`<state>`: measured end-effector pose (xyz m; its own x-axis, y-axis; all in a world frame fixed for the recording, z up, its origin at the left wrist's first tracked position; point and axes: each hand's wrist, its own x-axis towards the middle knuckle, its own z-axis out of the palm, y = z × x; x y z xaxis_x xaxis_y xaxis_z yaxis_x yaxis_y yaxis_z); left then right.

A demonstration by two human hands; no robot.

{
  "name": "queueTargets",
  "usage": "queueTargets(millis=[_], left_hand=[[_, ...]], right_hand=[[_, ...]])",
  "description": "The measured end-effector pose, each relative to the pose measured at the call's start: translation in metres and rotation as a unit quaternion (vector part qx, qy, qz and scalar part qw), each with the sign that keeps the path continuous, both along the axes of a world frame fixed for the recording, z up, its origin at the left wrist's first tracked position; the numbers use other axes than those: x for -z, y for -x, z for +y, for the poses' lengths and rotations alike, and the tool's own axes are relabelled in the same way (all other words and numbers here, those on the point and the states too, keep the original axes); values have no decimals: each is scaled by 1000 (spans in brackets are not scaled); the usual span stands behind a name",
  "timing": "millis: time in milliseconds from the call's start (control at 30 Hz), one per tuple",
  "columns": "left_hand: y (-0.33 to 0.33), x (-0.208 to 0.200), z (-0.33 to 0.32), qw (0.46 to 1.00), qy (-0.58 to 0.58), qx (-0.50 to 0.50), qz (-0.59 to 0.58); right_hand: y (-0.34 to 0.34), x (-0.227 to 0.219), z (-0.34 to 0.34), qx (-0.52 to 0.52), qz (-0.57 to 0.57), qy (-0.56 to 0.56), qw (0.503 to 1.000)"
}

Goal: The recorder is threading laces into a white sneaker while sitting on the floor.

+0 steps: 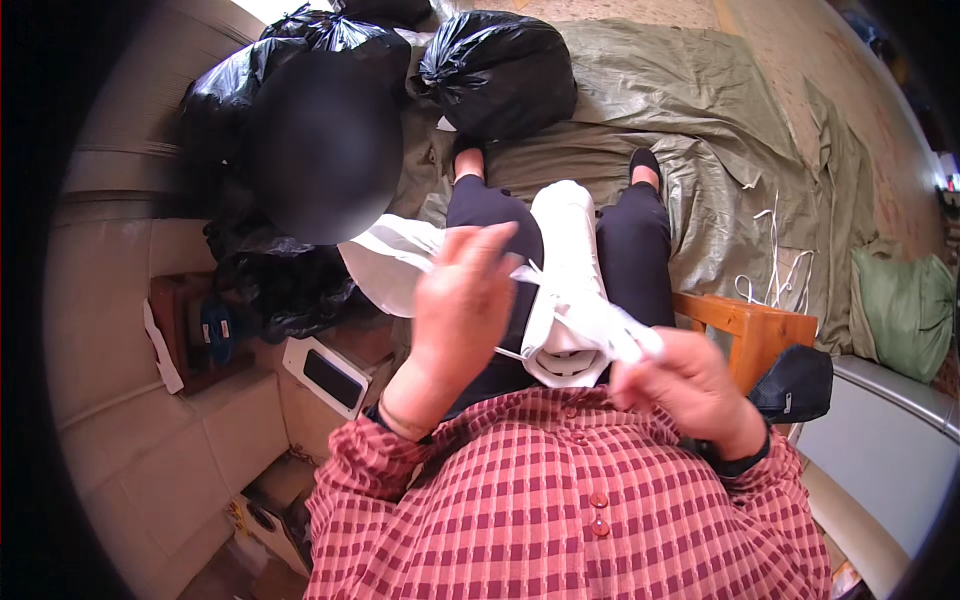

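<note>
While the left hand (462, 300) lifts with fingers spread, pinching a thin cord, the right hand (690, 385) clamps the twisted neck of a white plastic bag (570, 260) on the lap, seemingly light, soft, slippery; best gripped at that neck.

Right hand (690, 385): fingertips buried in the bunched white cloth (575, 290); its grip cannot be made out.
Left hand (462, 300): back of the hand shown, palm side unseen.
White cloth: lower end covered by both hands.
Dark round blur (322, 145): conceals whatever lies beneath it.
Black bags (497, 70): contents unseen.
Green sack (908, 310): partly lost at the dark rim.
</note>
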<state>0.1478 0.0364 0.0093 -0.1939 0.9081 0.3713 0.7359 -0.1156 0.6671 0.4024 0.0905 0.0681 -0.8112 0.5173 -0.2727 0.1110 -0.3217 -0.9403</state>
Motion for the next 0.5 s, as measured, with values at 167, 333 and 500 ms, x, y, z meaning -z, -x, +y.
queueTargets(millis=[167, 333, 500], left_hand=[[-35, -10, -47, 982, 101, 141, -81], [-68, -11, -30, 940, 94, 314, -92], [-37, -16, -57, 863, 239, 128, -426]], right_hand=[[-7, -34, 7, 141, 137, 4, 980], [5, -53, 8, 154, 141, -164, 964], [-66, -30, 46, 369, 253, -9, 894]])
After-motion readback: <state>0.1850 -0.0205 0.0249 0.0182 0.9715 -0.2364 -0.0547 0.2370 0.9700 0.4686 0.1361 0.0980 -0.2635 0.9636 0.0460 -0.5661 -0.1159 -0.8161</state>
